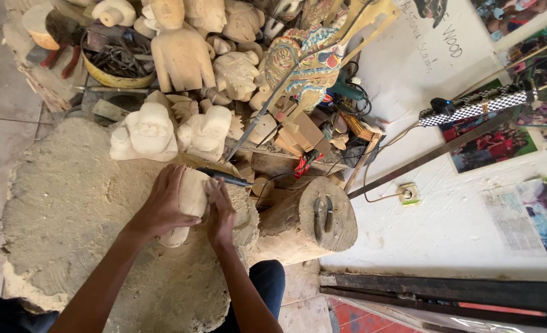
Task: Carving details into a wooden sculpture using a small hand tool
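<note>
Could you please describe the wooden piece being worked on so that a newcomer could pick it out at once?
Start at the big sawdust-covered slab. At its far edge the left hand and right hand clasp a pale carved block. Unlike the unfinished figures standing just beyond, it lies between the hands, a dark-handled tool against its top.

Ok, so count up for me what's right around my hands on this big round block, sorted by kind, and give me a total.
Pale wood carving held in both hands: 1
Dark-handled tool lying just past the carving: 1
Pale carved figures standing at the block's far edge: 2
Log stump with two dark tools lying on top: 1
Total: 5
</note>
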